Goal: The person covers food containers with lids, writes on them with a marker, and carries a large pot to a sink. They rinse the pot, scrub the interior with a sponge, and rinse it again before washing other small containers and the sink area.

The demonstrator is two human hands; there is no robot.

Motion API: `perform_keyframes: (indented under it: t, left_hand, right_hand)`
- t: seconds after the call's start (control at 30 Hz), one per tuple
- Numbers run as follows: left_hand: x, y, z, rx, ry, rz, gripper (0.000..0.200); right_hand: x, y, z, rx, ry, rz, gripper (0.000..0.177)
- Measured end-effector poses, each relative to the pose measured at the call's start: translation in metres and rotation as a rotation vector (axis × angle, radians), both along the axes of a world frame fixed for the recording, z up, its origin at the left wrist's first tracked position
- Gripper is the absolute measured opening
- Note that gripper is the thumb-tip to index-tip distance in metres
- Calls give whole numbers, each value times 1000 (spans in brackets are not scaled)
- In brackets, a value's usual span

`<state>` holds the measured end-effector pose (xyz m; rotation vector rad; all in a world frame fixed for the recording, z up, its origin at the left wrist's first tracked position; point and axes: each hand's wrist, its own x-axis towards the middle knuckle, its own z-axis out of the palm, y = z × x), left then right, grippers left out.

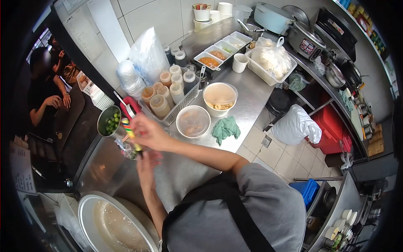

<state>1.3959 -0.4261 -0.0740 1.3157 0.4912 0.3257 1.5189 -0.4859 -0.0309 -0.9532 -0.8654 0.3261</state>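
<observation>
My right hand (149, 133) is curled beside a slim upright object with yellow, red and green bands (128, 128), fingers bent at it. Just below, my left hand (147, 164) is blurred, its fingertips close under the right hand. A small crumpled clear plastic wrapper (129, 152) lies by the fingers. I cannot tell what the right fingers pinch. Left of them stands a metal cup of small green fruits (111, 122). Nearby are a lidded bowl (193, 122), a second lidded bowl with food (219, 100) and a green cloth (226, 130).
A basket of squeeze bottles (171, 94) stands behind my hands, with plastic cups (129, 76) beside it. A topping tray (223, 51) and a basket with a filled bag (270, 61) are farther back. A large pot (86, 210) sits lower left. People (46, 96) stand beyond the counter.
</observation>
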Motion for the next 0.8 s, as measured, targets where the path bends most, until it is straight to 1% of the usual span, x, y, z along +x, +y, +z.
perform_keyframes:
  t: [0.03, 0.07, 0.1, 0.13, 0.17, 0.2, 0.23, 0.27, 0.3, 0.37, 0.4, 0.43, 0.47, 0.5, 0.53, 0.57, 0.6, 0.63, 0.67, 0.73, 0.77, 0.8]
  left_hand:
    - [6, -14, 4, -31, -37, -150, 25]
    - [6, -27, -2, 15, -51, -230, 28]
    - [7, -38, -8, 62, -67, -309, 31]
    - [7, -53, -4, -65, -163, -435, 34]
    - [7, -66, 0, -193, -259, -560, 37]
    - [8, -73, -2, -274, -289, -647, 39]
    - [10, -79, -6, -357, -322, -734, 41]
    - [11, -86, -8, -441, -356, -820, 43]
    - [10, -92, -9, -365, -309, -814, 40]
    - [9, -106, -7, -213, -217, -797, 35]
    - [12, -115, -1, 0, -189, -729, 33]
    - [16, -123, 9, 210, -156, -653, 31]
    - [20, -127, 15, 419, -119, -567, 30]
    - [22, -129, 14, 675, -161, -505, 24]
    - [24, -129, 9, 932, -197, -437, 18]
    - [28, -128, 4, 1190, -230, -363, 12]
    - [33, -126, -2, 1231, -230, -358, 10]
    - [38, -123, -10, 1270, -229, -354, 12]
    - [44, -120, -19, 1308, -224, -351, 16]
    - [73, -110, -42, 1429, -349, -193, 18]
    - [83, -104, -56, 1493, -416, -116, 20]
    - [85, -100, -73, 1494, -410, -123, 17]
  right_hand:
    - [-5, -18, -2, 60, 175, 65, 28]
    - [-8, -34, -3, 121, 349, 130, 33]
    - [-8, -55, 0, 99, 518, 286, 31]
    - [-9, -75, 3, 74, 687, 441, 29]
    - [-12, -92, 2, 68, 686, 520, 26]
    - [-15, -106, 2, 64, 681, 598, 26]
    - [-18, -116, 4, 85, 621, 568, 23]
    - [-22, -125, 8, 104, 562, 539, 23]
    - [-23, -134, 11, 123, 502, 509, 27]
    - [-20, -157, 15, 80, 685, 446, 36]
    - [-19, -165, 16, 58, 778, 415, 42]
    - [-16, -168, 20, 18, 833, 283, 47]
    - [-12, -172, 19, 45, 882, 236, 46]
    - [-6, -176, 18, 68, 930, 193, 45]
    - [3, -176, 35, -41, 953, -285, 45]
    - [21, -196, 34, 156, 801, -313, 44]
    - [44, -221, 33, 324, 645, -261, 42]
    - [53, -231, 48, 414, 458, -246, 44]
    - [59, -228, 57, 458, 394, -316, 49]
    - [55, -190, 78, 563, 595, -442, 55]
    - [65, -185, 59, 385, 463, -346, 61]
    - [78, -181, 29, 211, 325, -249, 69]
